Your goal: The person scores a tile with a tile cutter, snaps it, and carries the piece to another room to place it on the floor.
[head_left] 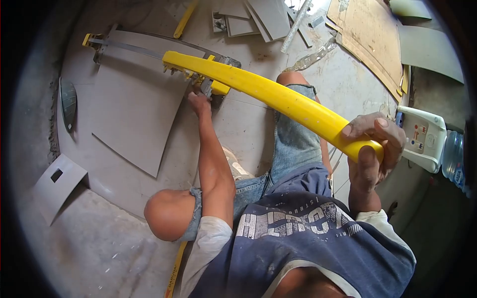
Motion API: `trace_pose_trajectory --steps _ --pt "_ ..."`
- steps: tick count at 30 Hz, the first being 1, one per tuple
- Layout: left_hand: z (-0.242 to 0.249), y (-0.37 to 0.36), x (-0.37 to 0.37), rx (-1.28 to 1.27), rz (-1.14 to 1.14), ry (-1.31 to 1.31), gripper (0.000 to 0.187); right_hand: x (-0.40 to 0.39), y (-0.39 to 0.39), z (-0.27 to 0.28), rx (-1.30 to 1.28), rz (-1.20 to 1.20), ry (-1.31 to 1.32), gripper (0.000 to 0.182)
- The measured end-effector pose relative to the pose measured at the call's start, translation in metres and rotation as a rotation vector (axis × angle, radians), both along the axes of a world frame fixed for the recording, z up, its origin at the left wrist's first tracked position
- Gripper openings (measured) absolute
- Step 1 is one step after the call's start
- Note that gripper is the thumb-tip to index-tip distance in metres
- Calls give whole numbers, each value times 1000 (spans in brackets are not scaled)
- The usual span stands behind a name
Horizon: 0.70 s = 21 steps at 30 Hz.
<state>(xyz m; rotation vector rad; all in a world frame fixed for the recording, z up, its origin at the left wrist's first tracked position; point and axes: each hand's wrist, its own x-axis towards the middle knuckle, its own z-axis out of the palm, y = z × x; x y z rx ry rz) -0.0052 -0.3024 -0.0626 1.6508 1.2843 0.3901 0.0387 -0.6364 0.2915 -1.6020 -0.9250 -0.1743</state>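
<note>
Hands apart, a person clamped the right hand (380, 136) around the end of a yellow handle (278, 97); the left hand (200, 103) reached a metal mechanism (204, 85), its exact grip impossible to tell. A pale tile (134, 104) lay beneath the rail (131, 48). Good work called for even pressure and fingertips clear of moving parts. The left forearm (211, 144) stretched forward; the right hand was raised, wrist bent.

The tile cutter (220, 89) lay at 10 o'clock. Its long yellow lever (271, 93) extended toward 4 o'clock, slightly curved and scuffed. The metal rail (131, 47) crossed above a flat, pale grey tile (136, 94), which appeared unbroken, one corner toward 8 o'clock.
</note>
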Motion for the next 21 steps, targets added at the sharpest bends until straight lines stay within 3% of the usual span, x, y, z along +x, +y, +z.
trace_pose_trajectory --steps 4,7,10,12,16,17,21 --pt "5 -6 -1 133 -4 -168 41 1 4 11 -121 -78 -141 30" --pt "8 -8 0 402 2 -54 37 8 10 11 -138 -143 -309 31" --pt "27 -11 3 189 -9 33 36 8 18 7 -8 -111 -201 31" --pt "-4 -5 5 247 -40 -32 36 3 34 6 223 -52 5 28" --pt "-10 -13 2 501 -14 37 35 -4 53 18 526 101 281 32" --pt "-6 -15 1 518 27 89 33 1 46 17 507 215 286 36" --pt "38 -20 1 341 55 241 37 0 41 13 487 247 236 38"
